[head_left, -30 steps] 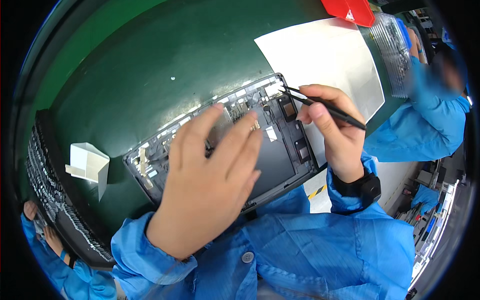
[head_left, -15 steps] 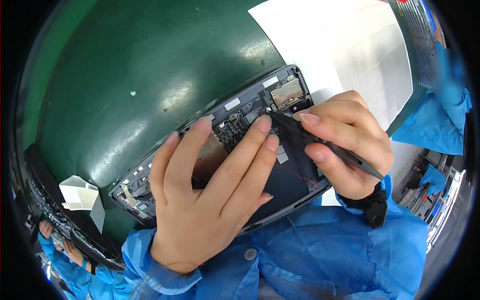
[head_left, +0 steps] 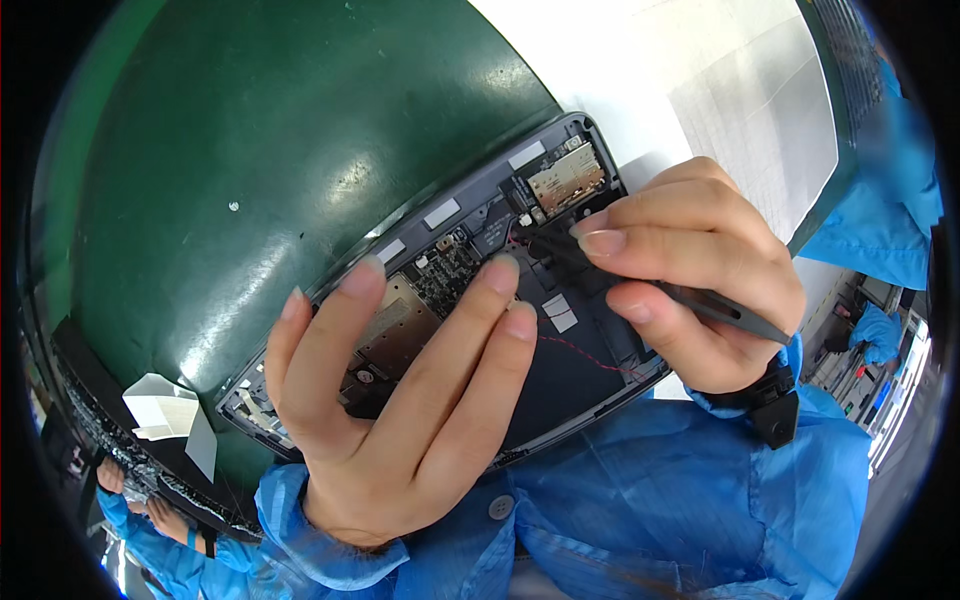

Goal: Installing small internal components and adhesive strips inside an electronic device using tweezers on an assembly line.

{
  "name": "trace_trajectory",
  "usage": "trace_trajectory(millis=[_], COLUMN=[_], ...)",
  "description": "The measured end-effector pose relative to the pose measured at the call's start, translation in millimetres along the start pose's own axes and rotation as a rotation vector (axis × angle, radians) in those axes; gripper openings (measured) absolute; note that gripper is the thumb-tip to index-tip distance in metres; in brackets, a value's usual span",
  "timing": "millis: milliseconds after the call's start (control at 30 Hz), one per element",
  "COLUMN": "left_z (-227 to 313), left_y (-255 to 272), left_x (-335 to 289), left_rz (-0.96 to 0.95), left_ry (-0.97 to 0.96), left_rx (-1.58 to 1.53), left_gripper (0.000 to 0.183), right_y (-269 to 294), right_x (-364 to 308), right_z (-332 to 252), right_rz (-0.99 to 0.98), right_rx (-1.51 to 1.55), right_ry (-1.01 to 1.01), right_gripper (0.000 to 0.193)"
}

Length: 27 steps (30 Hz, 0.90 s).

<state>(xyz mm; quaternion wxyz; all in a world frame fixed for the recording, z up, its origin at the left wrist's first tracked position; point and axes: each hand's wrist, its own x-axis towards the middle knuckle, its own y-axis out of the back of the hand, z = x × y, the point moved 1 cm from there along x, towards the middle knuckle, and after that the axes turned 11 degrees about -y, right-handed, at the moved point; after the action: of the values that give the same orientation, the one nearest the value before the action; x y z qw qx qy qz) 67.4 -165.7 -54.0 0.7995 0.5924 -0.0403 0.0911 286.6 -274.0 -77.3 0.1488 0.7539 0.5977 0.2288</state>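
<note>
An opened tablet (head_left: 560, 400) lies slanted before me, its circuit board (head_left: 440, 285) and metal shield plates showing. My left hand (head_left: 390, 440) rests over its left and middle parts, fingers spread and holding nothing. In my right hand (head_left: 705, 270) is a pair of dark tweezers (head_left: 735, 313), pinched between thumb and fingers. Their tips reach the board's upper right, close to a small white connector (head_left: 525, 219); whether they grip anything I cannot tell. A thin red wire (head_left: 590, 358) runs from the board across a white label (head_left: 560, 313) to the lower right edge.
Under the tablet is a green mat (head_left: 330, 100), with white sheets (head_left: 650, 60) at the upper right. A folded white paper piece (head_left: 165, 408) stands by the black edge at left. Other people in blue sleeves (head_left: 870, 240) are at both sides.
My left fingertips have drawn back toward the lower left, away from the tweezer tips, uncovering more of the board and wire. The tweezers stay near the connector. The view has shifted slightly.
</note>
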Motion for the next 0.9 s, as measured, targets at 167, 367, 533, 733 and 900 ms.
trace_trajectory(millis=[167, 367, 533, 733, 900], left_z=[-1.8, -5.2, -4.7, -1.7, -6.0], left_y=[-0.9, -1.0, 0.3, 2.7, 2.6], left_x=[2.5, 2.3, 3.5, 6.4, 2.0], left_rz=[0.065, 0.049, -0.005, 0.033, 0.072], left_ry=[-0.012, -0.065, -0.071, 0.01, 0.033], left_rx=[0.002, -0.003, 0.003, -0.016, -0.056], left_gripper=[0.034, 0.034, 0.033, 0.034, 0.039], right_y=[-1.5, 0.5, 1.7, 15.2, 12.9], right_x=[-0.2, -5.3, -11.8, -0.5, -0.6], right_z=[-10.4, -15.6, -2.5, 5.9, 4.6], right_rz=[-0.015, -0.02, 0.114, -0.087, -0.032], right_rx=[-0.144, -0.278, 0.384, 0.228, 0.279], right_ry=[0.04, 0.07, -0.294, -0.171, -0.259], right_gripper=[0.029, 0.033, 0.027, 0.024, 0.024])
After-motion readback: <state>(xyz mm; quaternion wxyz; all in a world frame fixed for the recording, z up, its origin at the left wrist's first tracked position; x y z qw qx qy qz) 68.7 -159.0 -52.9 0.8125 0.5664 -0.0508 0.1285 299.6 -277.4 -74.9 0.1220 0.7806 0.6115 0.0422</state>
